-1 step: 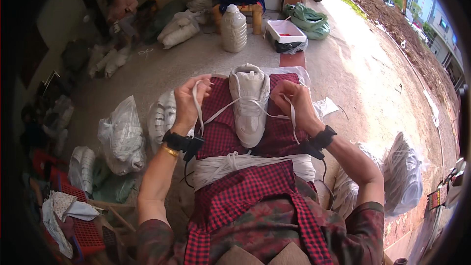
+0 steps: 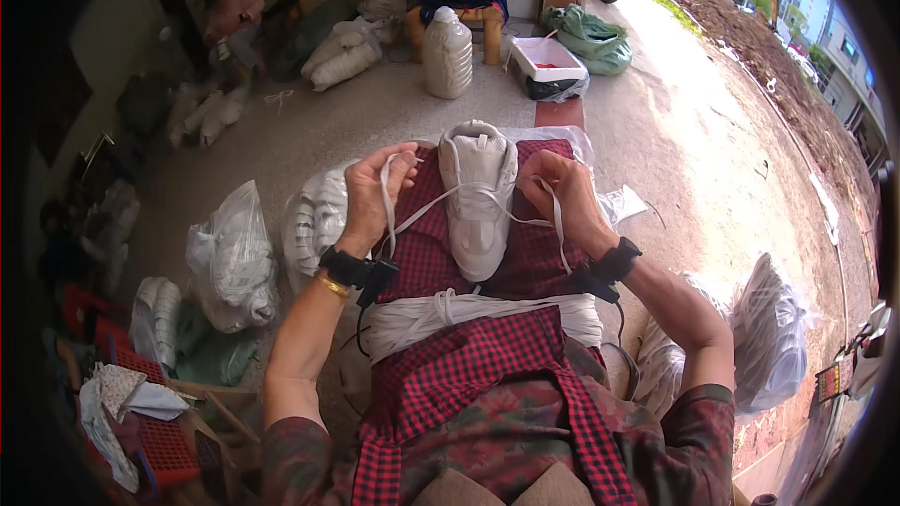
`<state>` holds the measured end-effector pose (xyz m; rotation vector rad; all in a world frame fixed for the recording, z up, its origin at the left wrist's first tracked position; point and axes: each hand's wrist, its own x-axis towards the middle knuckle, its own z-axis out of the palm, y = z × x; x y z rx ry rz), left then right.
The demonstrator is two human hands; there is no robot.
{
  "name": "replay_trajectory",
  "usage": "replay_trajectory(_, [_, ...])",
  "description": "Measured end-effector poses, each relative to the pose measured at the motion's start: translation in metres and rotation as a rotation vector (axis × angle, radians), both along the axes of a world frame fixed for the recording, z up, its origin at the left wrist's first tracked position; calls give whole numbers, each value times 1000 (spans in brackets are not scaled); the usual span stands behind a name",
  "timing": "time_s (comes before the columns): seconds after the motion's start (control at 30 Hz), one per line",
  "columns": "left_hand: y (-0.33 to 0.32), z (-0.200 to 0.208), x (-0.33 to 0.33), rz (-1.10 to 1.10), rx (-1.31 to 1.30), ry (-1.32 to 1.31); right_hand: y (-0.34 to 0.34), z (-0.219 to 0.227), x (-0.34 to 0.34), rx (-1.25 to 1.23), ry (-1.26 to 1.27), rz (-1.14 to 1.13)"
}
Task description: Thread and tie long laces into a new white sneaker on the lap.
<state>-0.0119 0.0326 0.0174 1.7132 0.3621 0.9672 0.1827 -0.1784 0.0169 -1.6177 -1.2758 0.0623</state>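
Already, flat white lace [image 2: 476, 186] spans a white sneaker [image 2: 480, 236] at the far edge of checked red cloth [image 2: 534, 260]; left hand [image 2: 375, 192] and right hand [image 2: 567, 195] seemingly pinch its untied ends.

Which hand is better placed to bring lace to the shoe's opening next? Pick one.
Probably the right hand: it pinches lace and appears almost against the shoe, whereas a visible gap separates the left hand from the shoe.

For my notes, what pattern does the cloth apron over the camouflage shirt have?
Cloth apron: red and black checks, clearest in the head view.
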Motion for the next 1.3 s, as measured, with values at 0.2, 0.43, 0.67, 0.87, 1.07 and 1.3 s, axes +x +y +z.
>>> replay_trajectory(0.2, [-15,-20,14,-121,-85,106,6,10,-4,-70,-75,32])
replay_trajectory(0.43, [-20,-25,13,-107,-91,71,28,-8,-9,64,-340,62])
replay_trajectory(0.67, [-31,-28,13,-99,-227,13,24,-14,11,-181,414,157])
replay_trajectory(0.87, [-37,-33,21,-35,-94,-73,22,-12,14,-165,441,212])
replay_trajectory(1.07, [-35,-26,29,92,510,-6,20,-7,15,-187,289,187])
replay_trajectory(1.3, [4,17,24,-282,1011,283,30,66,15,-242,-625,275])
